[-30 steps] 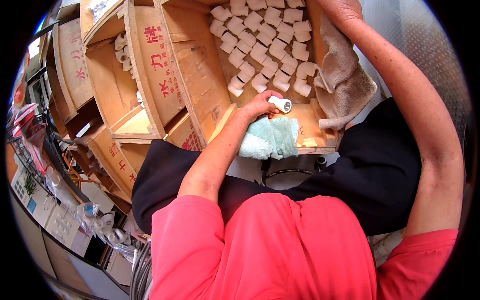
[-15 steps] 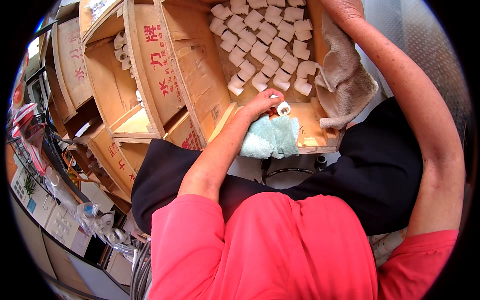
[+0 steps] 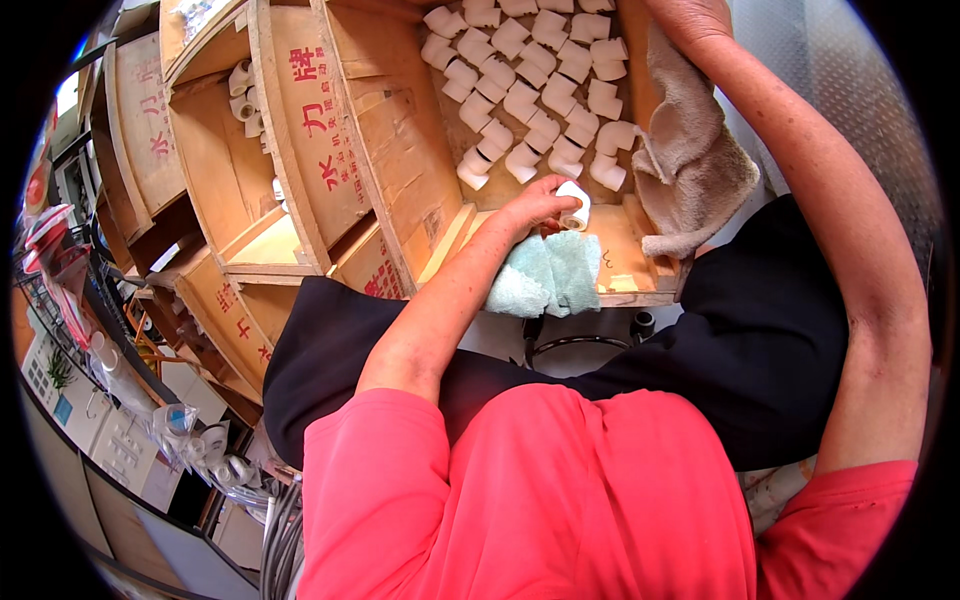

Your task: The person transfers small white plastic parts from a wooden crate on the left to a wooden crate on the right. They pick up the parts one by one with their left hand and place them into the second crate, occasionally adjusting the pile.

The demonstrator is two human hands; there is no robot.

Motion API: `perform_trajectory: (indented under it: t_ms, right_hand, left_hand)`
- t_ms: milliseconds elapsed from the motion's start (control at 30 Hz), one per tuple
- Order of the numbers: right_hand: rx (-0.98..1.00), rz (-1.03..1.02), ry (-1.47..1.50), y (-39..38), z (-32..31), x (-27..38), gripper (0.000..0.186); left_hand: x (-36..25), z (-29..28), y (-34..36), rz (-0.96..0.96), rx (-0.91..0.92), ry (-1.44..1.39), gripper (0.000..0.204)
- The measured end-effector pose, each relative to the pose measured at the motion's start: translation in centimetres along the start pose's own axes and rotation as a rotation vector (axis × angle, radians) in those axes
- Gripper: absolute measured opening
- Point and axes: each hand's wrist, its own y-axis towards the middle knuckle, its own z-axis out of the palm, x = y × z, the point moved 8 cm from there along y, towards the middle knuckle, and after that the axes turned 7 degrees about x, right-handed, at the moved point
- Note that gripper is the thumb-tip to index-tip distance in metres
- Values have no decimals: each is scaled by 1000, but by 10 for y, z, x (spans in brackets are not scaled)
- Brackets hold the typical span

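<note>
Wooden boxes (image 3: 300, 130) fill your left side, several of them (red lettering on the panels), with a cluttered rack of bagged plastic pieces (image 3: 205, 450) lower left and a grey dimpled surface (image 3: 850, 90) at upper right. Straight in front of you: one open wooden box (image 3: 625, 258) between your two dark-trousered knees.

Counts, quick: two hands, both yours. One fitting in hand. Roughly twenty-seven white elbow fittings (image 3: 520, 101) laid close together in the far part of the box (top rows run to the picture's edge, so maybe more). One beige towel (image 3: 700, 160) over the right wall. Pale green cloth (image 3: 545, 275) at the near edge; one folded or two pieces, can't tell.

Held white fitting (image 3: 573, 208): short, smooth, glossy, tilted, a round end with a hole turned down toward you. Your fingers cover part, so its full shape is unclear. It's just above the near part of the box, beyond the green cloth.

Your left hand (image 3: 538, 206) has thumb and fingers pinched on that fitting. Your right hand (image 3: 693, 18) is up by the towel, cut off at the top; can't tell how its fingers stand.
</note>
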Motion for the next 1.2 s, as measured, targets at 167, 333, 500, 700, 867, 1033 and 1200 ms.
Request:
perform_trajectory:
  t_ms: [167,333,500,700,867,1033,1200]
  right_hand:
    - [-32,-46,9,0,0,-3,76]
    - [-20,-40,23,0,2,0,75]
    - [-32,-46,23,-1,0,0,76]
    - [-23,-40,47,0,1,0,77]
    - [-7,-25,47,-1,-1,1,77]
    - [4,-15,43,1,1,-2,77]
    - [-53,-66,21,2,2,-3,77]
  left_hand:
    - [4,3,4,-21,3,5,46]
    - [12,-15,7,32,-146,5,43]
    - [17,-34,7,-2,-250,18,45]
    - [25,-35,14,-38,-247,25,36]
    - [24,-34,20,-60,-245,149,35]
    - [28,-37,22,21,-238,39,34]
    - [41,-61,22,-78,-354,155,30]
